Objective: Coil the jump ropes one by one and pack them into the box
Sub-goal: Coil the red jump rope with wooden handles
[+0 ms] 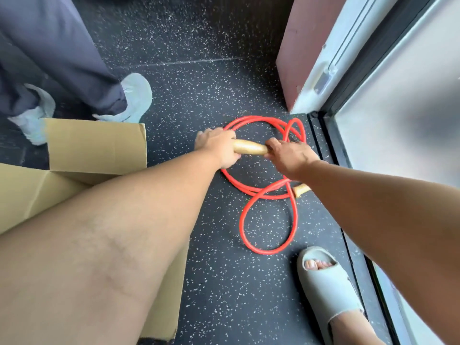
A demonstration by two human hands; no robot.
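At frame centre, the left hand (216, 145) and right hand (288, 155) close their fingers round the limp red rubber jump rope (245, 220)'s stiff, pale wooden handle (249, 146), likely the surest hold.

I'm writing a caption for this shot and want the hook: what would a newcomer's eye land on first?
The bright red jump rope stands out, looped on the dark speckled floor at centre. Above its loops, the left hand and right hand grip a wooden handle between them; a second handle peeks out under the right forearm. At left sits an open cardboard box.
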